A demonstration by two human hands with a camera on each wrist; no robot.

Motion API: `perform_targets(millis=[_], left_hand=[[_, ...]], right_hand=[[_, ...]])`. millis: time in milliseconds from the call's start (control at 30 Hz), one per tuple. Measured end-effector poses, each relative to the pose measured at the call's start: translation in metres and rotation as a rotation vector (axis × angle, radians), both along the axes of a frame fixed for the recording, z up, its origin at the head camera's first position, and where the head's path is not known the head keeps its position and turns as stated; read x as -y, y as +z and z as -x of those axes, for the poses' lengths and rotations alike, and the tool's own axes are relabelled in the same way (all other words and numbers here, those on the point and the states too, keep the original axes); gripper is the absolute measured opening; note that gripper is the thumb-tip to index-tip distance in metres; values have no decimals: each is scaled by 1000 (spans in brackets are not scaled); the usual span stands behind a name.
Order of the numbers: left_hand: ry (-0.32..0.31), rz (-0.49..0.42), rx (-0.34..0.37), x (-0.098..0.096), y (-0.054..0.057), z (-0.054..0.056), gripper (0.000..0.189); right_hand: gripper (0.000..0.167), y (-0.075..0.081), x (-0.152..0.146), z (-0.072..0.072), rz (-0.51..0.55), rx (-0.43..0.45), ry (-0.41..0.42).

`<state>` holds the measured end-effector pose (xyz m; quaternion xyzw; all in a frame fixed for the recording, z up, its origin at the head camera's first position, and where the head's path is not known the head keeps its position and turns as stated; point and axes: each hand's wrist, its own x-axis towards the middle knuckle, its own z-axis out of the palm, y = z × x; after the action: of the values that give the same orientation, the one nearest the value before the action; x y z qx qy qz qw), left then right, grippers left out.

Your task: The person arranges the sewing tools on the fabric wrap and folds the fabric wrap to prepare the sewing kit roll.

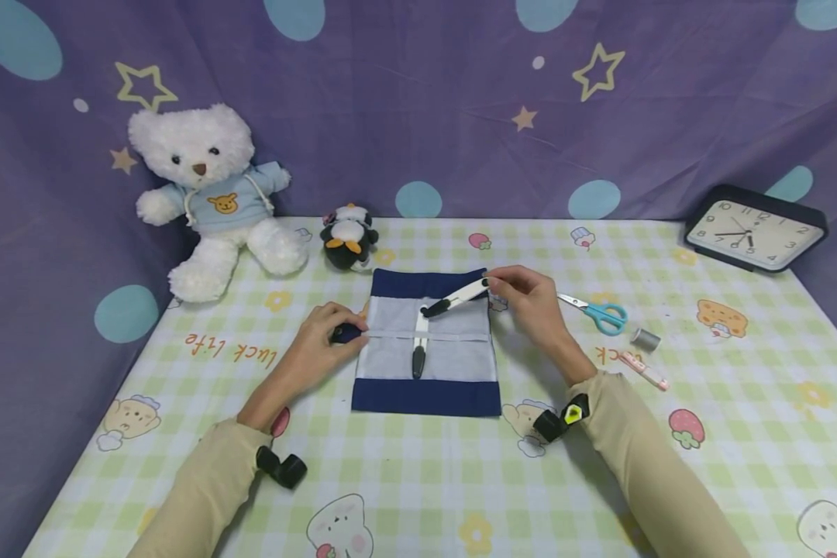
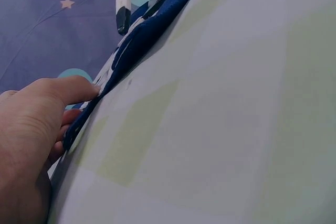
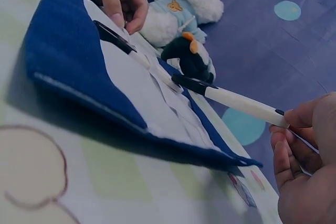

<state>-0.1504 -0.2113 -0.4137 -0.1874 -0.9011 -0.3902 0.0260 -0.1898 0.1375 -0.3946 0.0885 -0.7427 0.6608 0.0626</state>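
Observation:
A navy and light grey cloth case (image 1: 425,397) lies spread flat on the table, with a seam across its middle. My left hand (image 1: 324,337) pinches its left edge beside a dark blue tab (image 1: 346,332), thumb on top and fingers below in the left wrist view. Between the thumb and fingers of my right hand (image 1: 530,302) is the end of a white pen (image 3: 241,103) with a black cap. That pen slants over the upper part of the case, its capped end down and to the left. Another white pen (image 1: 421,341) with a black end lies lengthwise on the grey cloth.
Right of the case are blue-handled scissors (image 1: 605,317), a grey thread spool (image 1: 645,339) and a small pink-and-white tool (image 1: 645,371). A black-framed clock (image 1: 756,229) stands at the back right. A white teddy bear (image 1: 212,201) and a penguin toy (image 1: 349,236) sit at the back left.

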Motion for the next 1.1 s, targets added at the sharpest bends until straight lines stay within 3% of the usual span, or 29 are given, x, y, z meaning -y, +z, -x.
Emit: perform_targets(millis=[1100], left_hand=[[-6, 7, -10, 1, 0, 1, 14]], right_hand=[[20, 10, 43, 29, -120, -16, 184]])
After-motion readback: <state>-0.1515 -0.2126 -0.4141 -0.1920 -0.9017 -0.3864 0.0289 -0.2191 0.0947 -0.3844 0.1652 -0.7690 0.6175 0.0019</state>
